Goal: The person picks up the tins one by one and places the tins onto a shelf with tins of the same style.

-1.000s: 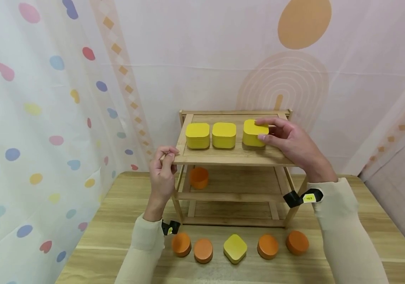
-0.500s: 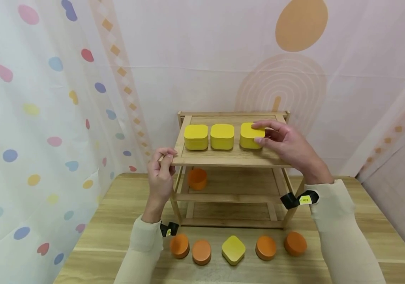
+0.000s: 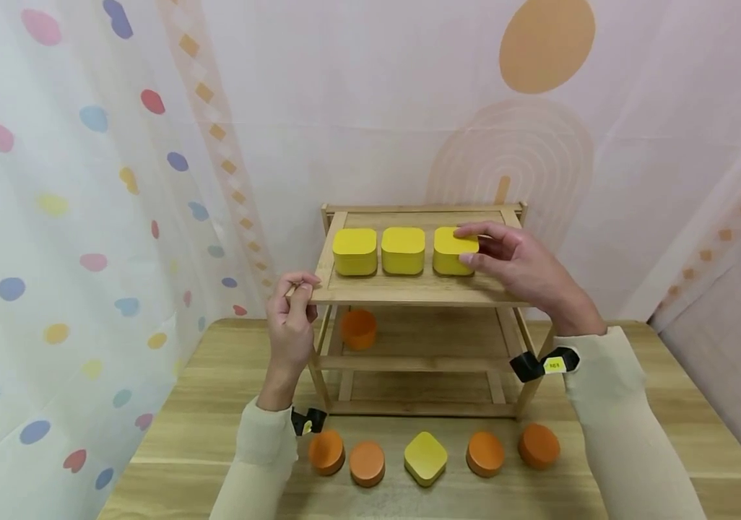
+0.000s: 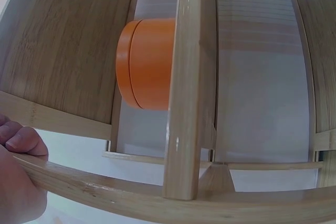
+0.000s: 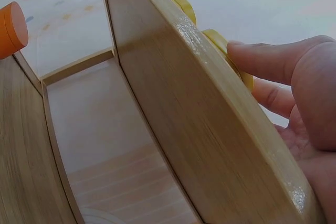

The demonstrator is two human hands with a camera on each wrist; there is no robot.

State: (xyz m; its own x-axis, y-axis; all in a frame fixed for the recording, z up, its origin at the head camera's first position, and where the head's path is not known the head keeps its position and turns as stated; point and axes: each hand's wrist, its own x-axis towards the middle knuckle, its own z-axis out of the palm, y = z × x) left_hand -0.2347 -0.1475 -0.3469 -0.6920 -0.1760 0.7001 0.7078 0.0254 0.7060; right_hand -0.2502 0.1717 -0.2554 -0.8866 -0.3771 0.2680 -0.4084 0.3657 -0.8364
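Observation:
Three yellow square boxes stand in a row on the top shelf of a small wooden rack [image 3: 409,290]. My right hand [image 3: 507,256] grips the rightmost yellow box [image 3: 451,250], thumb at its front and fingers over its top; the thumb also shows against the yellow box [image 5: 231,59] in the right wrist view. The middle box [image 3: 403,250] and left box [image 3: 354,251] stand untouched. My left hand [image 3: 292,314] pinches the front left corner of the top shelf, and that hand [image 4: 18,177] shows curled round the shelf edge. An orange round box [image 3: 359,328] sits on the middle shelf.
Along the table's front edge lie four orange round lids [image 3: 326,452] [image 3: 367,462] [image 3: 484,453] [image 3: 538,445] and one yellow square lid [image 3: 425,457]. The orange box [image 4: 147,72] fills the left wrist view behind a rack post. Patterned curtains hang behind and to the left.
My right hand has slid the rightmost yellow box to the left, closer to the middle box. The left hand has kept its hold on the shelf corner.

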